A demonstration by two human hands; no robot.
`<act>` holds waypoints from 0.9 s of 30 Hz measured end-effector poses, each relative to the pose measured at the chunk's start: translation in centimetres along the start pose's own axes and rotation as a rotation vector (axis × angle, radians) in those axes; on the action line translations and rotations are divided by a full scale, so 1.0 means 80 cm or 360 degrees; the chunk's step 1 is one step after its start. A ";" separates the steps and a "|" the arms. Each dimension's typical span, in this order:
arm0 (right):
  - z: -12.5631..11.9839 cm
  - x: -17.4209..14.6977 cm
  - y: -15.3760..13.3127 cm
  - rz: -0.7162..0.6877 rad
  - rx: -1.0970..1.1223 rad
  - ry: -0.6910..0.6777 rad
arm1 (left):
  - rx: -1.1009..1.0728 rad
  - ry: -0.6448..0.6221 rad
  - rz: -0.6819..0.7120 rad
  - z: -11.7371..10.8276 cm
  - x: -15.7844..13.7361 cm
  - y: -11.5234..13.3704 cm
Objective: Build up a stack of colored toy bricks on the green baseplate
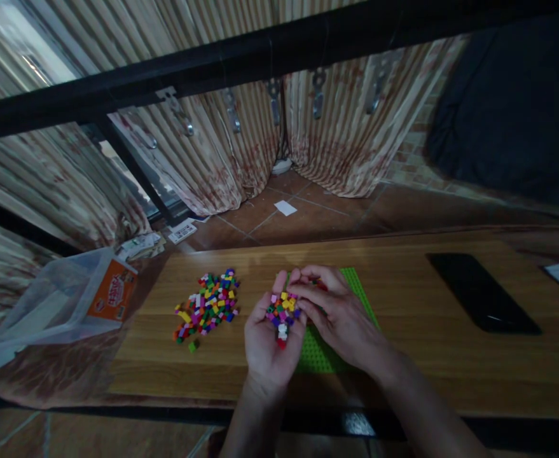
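Note:
My left hand (272,356) is turned palm up and cups a small heap of toy bricks (283,308) in yellow, pink, purple, white, red and other colours. Over the edge of that palm, my right hand (341,312) has its fingers curled in, the tips close to the heap; whatever they pinch is hidden. Beneath the right hand lies a green studded baseplate (324,356), partly covered. Bits of red show behind the right fingers, too small to make out. To the left, a loose pile of coloured bricks (212,302) spreads over the table, with one green brick (193,346) apart from it.
The wooden table (413,375) carries a black flat panel (482,292) at right. A clear plastic box (55,305) with an orange label stands off the table's left end. Black rails (241,54) with metal hooks cross before striped curtains (241,146).

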State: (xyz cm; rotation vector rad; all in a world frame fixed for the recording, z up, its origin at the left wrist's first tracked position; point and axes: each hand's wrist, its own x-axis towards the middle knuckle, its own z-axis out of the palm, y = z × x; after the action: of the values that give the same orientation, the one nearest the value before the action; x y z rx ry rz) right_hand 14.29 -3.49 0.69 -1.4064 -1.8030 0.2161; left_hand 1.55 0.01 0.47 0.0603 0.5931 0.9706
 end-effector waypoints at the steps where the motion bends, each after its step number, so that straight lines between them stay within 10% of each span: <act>1: 0.001 0.000 0.001 -0.0006 -0.0013 0.0004 | 0.0003 -0.0014 -0.0005 -0.001 0.000 0.000; 27: 0.001 -0.001 0.007 0.0275 0.0111 0.0233 | -0.0237 -0.0044 -0.0066 -0.002 -0.001 0.002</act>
State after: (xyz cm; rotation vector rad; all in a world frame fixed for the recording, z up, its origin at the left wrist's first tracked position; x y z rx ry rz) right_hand 14.66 -3.36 0.26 -1.4901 -1.5426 0.2565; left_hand 1.28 0.01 0.42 -0.0708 0.4932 0.9697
